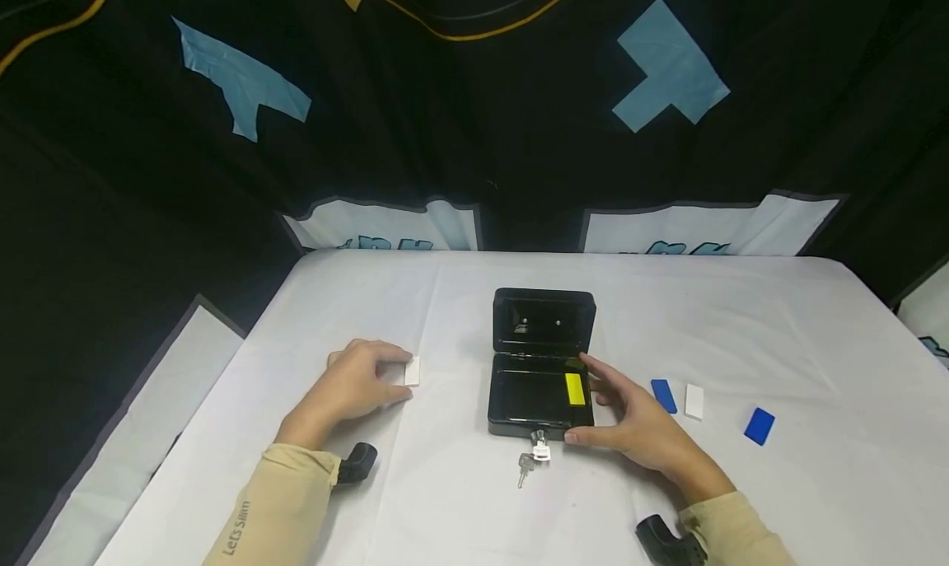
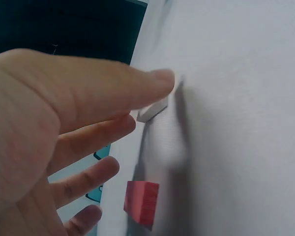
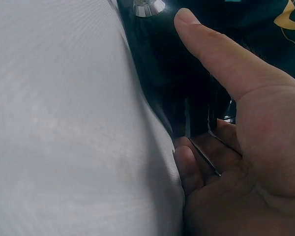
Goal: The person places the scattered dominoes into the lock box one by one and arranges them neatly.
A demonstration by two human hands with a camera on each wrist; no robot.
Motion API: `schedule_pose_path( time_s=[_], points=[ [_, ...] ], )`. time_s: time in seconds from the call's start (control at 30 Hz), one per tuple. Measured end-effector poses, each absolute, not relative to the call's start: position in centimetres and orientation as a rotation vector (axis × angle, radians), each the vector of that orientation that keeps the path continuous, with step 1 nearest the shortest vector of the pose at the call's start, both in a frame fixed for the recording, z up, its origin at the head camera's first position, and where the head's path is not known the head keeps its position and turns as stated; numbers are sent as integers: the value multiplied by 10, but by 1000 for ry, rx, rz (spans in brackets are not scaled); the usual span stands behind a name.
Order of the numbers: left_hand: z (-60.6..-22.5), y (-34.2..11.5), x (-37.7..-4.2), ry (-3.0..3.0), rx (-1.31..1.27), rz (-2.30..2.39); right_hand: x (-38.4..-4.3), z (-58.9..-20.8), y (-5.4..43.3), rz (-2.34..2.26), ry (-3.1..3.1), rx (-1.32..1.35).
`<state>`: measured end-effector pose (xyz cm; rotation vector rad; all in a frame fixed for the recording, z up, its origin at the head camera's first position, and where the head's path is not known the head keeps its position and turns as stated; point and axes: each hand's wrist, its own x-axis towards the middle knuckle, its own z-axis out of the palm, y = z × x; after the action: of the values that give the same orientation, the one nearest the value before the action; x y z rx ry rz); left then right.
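A small black cash box (image 1: 541,393) stands on the white tabletop with its lid (image 1: 544,323) raised; a yellow block (image 1: 575,389) lies inside at the right. My right hand (image 1: 630,422) holds the box's right end, thumb at the front, another finger at the back corner. In the right wrist view, the thumb lies against the dark front near the silver lock (image 3: 148,7). Left of the box, my left hand (image 1: 356,385) pinches a small white block (image 1: 412,371) between thumb and forefinger. Beneath that hand, a red block (image 2: 141,204) shows in the left wrist view.
Keys (image 1: 526,465) hang from the lock at the box's front. To the right of my right hand lie a blue block (image 1: 663,395), a white block (image 1: 694,402) and another blue block (image 1: 759,426). A black curtain (image 1: 460,137) hangs behind the table.
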<state>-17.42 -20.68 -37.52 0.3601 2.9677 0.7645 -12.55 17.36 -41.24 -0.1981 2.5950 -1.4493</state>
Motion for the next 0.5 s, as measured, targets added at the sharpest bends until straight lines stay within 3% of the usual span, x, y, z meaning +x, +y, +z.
schedule_pose_path(
  time_s=[0.5],
  points=[
    [-381, -204, -173, 3009, 380, 756, -125, -412, 173, -1452, 2604, -208]
  ],
)
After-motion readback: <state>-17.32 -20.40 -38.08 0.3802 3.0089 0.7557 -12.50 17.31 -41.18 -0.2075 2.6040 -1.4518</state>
